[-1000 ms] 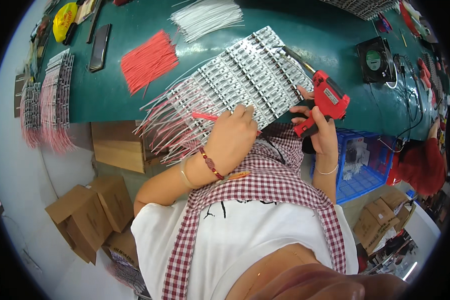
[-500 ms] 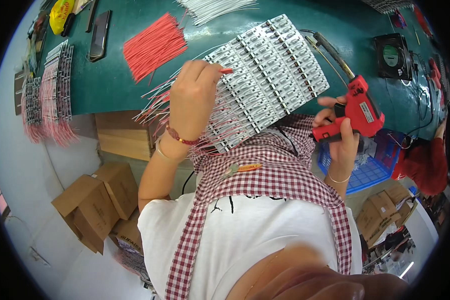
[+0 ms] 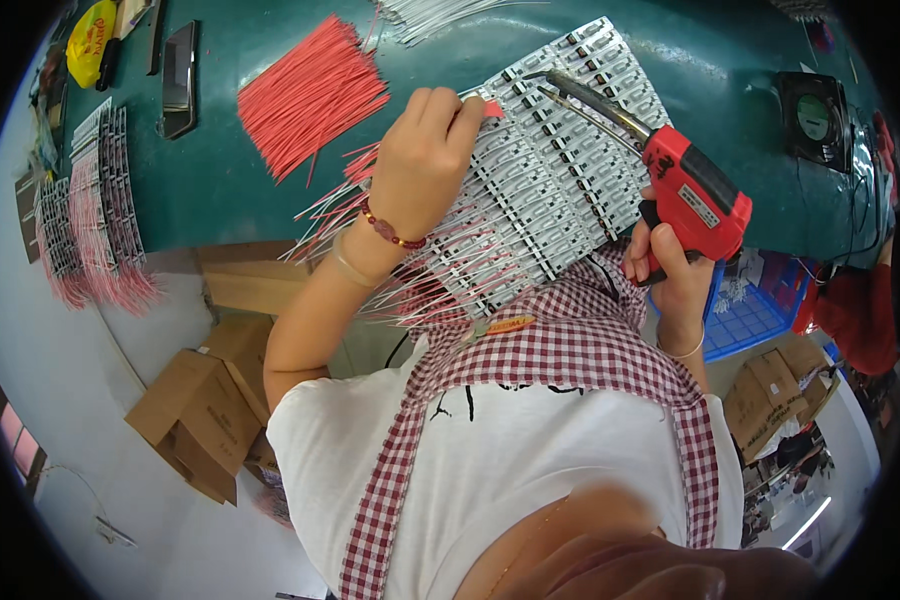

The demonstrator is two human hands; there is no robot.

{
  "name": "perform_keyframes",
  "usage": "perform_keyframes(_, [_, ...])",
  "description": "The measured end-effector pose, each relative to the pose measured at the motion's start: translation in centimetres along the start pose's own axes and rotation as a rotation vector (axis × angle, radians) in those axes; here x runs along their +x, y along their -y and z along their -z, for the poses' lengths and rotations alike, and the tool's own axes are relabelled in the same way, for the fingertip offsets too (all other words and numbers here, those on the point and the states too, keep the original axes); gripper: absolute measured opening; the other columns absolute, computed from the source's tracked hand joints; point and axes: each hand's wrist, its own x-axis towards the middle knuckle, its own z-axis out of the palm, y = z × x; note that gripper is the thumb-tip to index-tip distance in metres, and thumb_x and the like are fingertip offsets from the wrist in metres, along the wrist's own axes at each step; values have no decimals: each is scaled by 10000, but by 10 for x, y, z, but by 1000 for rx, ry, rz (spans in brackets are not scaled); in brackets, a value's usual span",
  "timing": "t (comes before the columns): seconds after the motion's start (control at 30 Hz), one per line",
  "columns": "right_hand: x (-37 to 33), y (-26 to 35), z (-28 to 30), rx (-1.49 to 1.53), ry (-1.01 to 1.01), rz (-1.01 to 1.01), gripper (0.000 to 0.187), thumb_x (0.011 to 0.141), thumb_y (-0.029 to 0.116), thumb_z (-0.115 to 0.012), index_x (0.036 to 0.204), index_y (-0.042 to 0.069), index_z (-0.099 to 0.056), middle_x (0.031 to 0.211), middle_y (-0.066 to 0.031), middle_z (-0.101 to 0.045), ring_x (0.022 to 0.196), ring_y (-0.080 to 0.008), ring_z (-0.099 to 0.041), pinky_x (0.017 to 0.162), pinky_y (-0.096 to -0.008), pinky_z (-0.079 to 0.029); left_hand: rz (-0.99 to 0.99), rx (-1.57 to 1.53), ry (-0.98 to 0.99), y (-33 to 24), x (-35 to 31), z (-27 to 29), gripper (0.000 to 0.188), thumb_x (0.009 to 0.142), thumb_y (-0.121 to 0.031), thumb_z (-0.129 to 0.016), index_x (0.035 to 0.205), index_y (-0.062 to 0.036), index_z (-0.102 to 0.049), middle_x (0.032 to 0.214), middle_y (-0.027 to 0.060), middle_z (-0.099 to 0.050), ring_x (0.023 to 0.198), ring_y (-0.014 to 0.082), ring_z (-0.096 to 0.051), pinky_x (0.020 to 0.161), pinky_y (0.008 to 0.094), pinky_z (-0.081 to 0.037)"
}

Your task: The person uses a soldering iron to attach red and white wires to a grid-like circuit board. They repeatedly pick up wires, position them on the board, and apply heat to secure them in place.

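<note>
My left hand [image 3: 425, 165] is closed in a pinch around red wires [image 3: 493, 109], whose ends poke out past the fingertips over a panel of small circuit boards [image 3: 555, 170]. Red and white wires trail from the panel's near left side, partly behind my left wrist. My right hand [image 3: 675, 268] grips the handle of a red and black soldering gun [image 3: 705, 195]. Its long tip and a thin feed tube reach left over the upper part of the panel, pointing toward the pinched wires; contact with a board cannot be made out.
Loose red wires [image 3: 310, 95] and white wires [image 3: 450, 15] lie on the green table [image 3: 220, 190]. A phone [image 3: 179, 80] and wired boards [image 3: 108, 190] are at the left. A black device [image 3: 815, 120] stands right, above a blue basket [image 3: 745, 325]. Cardboard boxes [image 3: 195, 410] stand below.
The soldering gun has moved left, so its tip now hangs over the panel. My left hand has shifted right with the red wires. The view has also shifted slightly.
</note>
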Motion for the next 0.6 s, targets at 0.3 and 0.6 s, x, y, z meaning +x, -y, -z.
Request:
perform_keyframes(0.3, [2, -1, -1, -96, 12, -33, 381, 896, 149, -590, 1179, -77, -472, 641, -77, -538, 457, -98, -452, 424, -243, -393, 5, 9, -8, 2, 3, -1, 267, 690, 19, -590, 956, 32, -605, 806, 99, -477, 740, 241, -504, 635, 326, -453])
perform_keyframes(0.6, [0, -4, -9, -272, -88, -122, 144, 810, 93, -725, 888, 20, -629, 692, -1, -608, 558, -64, -551, 507, -221, -438, 9, 15, 31, 2, 6, -5, 280, 694, 49, -596, 971, 24, -622, 798, 91, -457, 724, 228, -487, 622, 329, -439])
